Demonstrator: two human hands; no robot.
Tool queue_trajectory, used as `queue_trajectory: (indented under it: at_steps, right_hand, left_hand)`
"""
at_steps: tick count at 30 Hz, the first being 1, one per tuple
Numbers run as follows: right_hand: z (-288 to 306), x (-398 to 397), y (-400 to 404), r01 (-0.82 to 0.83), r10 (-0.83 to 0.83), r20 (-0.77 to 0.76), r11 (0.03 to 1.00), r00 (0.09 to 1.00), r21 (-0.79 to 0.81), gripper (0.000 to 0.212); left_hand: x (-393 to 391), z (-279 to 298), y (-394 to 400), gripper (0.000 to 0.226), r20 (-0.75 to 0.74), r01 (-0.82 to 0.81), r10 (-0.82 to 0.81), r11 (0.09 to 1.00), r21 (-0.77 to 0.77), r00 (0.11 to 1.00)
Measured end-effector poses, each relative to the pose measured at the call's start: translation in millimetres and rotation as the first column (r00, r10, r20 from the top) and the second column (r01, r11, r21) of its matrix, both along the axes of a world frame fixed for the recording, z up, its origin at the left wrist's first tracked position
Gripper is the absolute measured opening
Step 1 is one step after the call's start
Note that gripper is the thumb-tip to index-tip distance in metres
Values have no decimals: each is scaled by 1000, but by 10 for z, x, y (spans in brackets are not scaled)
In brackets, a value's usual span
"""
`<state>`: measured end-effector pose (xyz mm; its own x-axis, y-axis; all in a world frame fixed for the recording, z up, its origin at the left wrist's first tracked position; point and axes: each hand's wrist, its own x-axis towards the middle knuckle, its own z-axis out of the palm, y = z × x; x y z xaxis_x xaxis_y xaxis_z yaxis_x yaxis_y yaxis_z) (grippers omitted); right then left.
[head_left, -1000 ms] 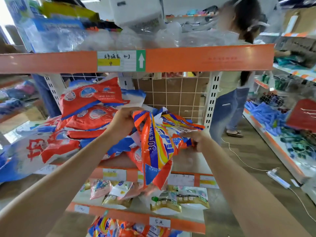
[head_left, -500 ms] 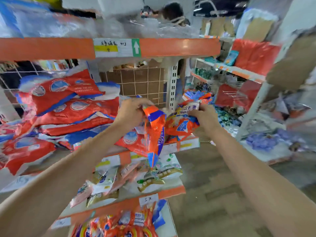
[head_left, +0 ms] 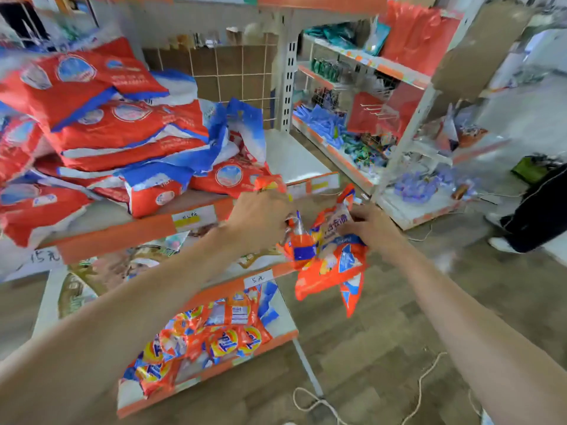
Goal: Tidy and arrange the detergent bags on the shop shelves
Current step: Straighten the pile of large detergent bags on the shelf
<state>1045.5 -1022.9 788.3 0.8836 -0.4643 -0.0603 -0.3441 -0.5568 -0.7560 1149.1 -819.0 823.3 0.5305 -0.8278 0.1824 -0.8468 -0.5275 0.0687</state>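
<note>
Lowered off the shelf since before, both hands — left (head_left: 260, 219), right (head_left: 372, 228) — clutch crinkled, glossy orange detergent bags (head_left: 329, 265).

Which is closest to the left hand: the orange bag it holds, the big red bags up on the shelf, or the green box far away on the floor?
1. Orange detergent bag: gripped by the left hand.
2. Red detergent bags: stacked on the shelf, upper left.
3. Green box: on the floor, far right.

Orange detergent bags held off the shelf, more stacked on it

We hold two crumpled orange bags (head_left: 329, 265) in the air beside the shelf's corner, hanging downward. Large red-and-blue bags (head_left: 122, 127) lie in a slumped, uneven pile on the upper shelf; small orange bags (head_left: 211, 338) lie jumbled on the lowest shelf.
</note>
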Motion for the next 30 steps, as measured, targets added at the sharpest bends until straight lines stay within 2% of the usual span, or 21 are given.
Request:
queue_trajectory:
  at_steps: [2,3,4,6,7,8,10,12,16,19,23,25,27,30]
  right_hand:
    - [-450,-31,55,-27,30,-122,999,992,27,20]
    - [-682,-32,88,-37,45,-191,998,981,46,18]
    - [-883,-38,159,-60,74,-239,996,968,63,7]
    - [-1258,-46,278,-109,138,-314,988,939,109,25]
    - [-1426,-69,347,-111,159,-335,981,929,160,27]
    - [-1599,-89,393,-117,184,-346,972,920,204,20]
    - [-1924,-141,468,-125,209,-364,962,907,241,10]
    - [-2215,-178,542,-147,230,-382,961,895,235,11]
    - [-2811,-165,740,-312,346,-339,938,875,152,47]
    - [-3370,-144,859,-355,372,-352,928,859,114,40]
    - [-4302,-26,1033,-392,399,-352,915,847,94,36]
    - [-4691,70,1146,-427,419,-354,902,836,60,19]
    - [-5075,216,1302,-462,457,-360,883,813,76,10]
    - [-5499,528,1606,-551,553,-326,827,767,107,23]
  left_hand:
    - [-40,-213,104,33,-14,-10,11,995,97,1000]
    - [-63,-326,148,33,-28,-10,13,992,122,1000]
    - [-93,-451,185,32,-51,-7,15,989,148,999]
    - [-178,-715,234,30,-117,-12,36,979,203,992]
    - [-220,-863,266,30,-147,-35,72,971,238,987]
    - [-256,-1025,311,29,-176,-74,127,958,277,976]
    - [-330,-1412,468,27,-220,-163,258,913,374,941]
    - [-443,-1861,700,27,-252,-235,387,848,476,887]
    - [-676,-2664,1043,25,-297,-355,568,763,541,768]
    - [-661,-3252,1166,28,-278,-465,652,722,512,705]
    - [-528,-4287,1428,24,-428,-643,731,677,359,531]
    - [-424,-4763,1593,25,-472,-712,752,630,311,460]
    - [-312,-5232,1800,23,-467,-808,791,541,235,394]
    - [-148,-5710,2136,21,-518,-935,814,347,73,262]
